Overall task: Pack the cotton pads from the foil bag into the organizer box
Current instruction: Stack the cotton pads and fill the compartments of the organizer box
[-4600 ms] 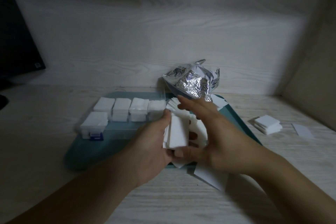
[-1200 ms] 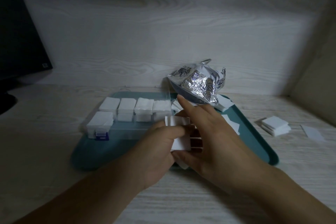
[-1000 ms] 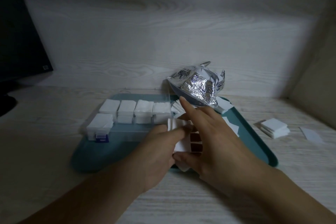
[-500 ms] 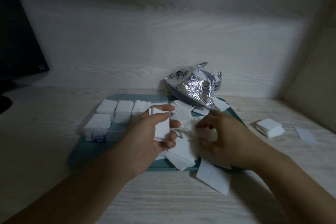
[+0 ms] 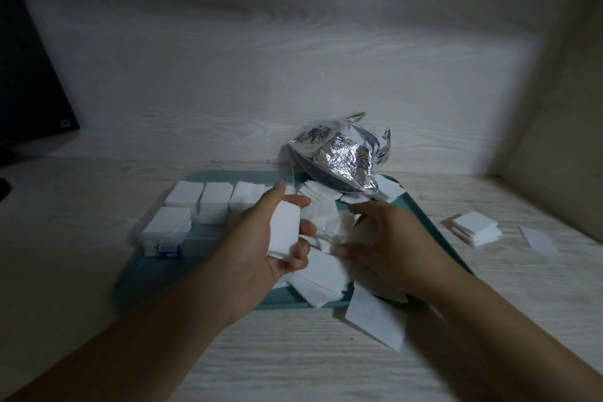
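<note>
Left hand (image 5: 261, 238) grips a neat stack of cotton pads (image 5: 284, 229), thumb along the far edge, fingers curled under the near side; stack held just above the teal tray (image 5: 137, 284). Right hand (image 5: 385, 245) lies palm down on the loose cotton pads (image 5: 321, 274) heaped on the tray, fingers bent and spread over them; blurred, so cannot tell whether it pinches any.

Organizer box (image 5: 182, 225), clear plastic, sits on the left part of the tray, several compartments already packed with white pads, a small blue latch (image 5: 169, 246) on its near side. Foil bag (image 5: 342, 160), crumpled silver with a dark blue printed pattern, rests at the tray's far edge, right of the box, its mouth toward the loose pile. One single pad (image 5: 375, 320) hangs off the tray's near edge onto the table (image 5: 293, 362).

Table is pale wood grain; same finish on the back wall (image 5: 261, 75). Right of the tray, well apart, a small stack of pads (image 5: 476, 227), and beyond it a lone flat pad (image 5: 538, 240). Dark monitor (image 5: 29, 91) far left of the tray, small sticker at its lower corner, unreadable. Dim light. Print on the bag not legible.
</note>
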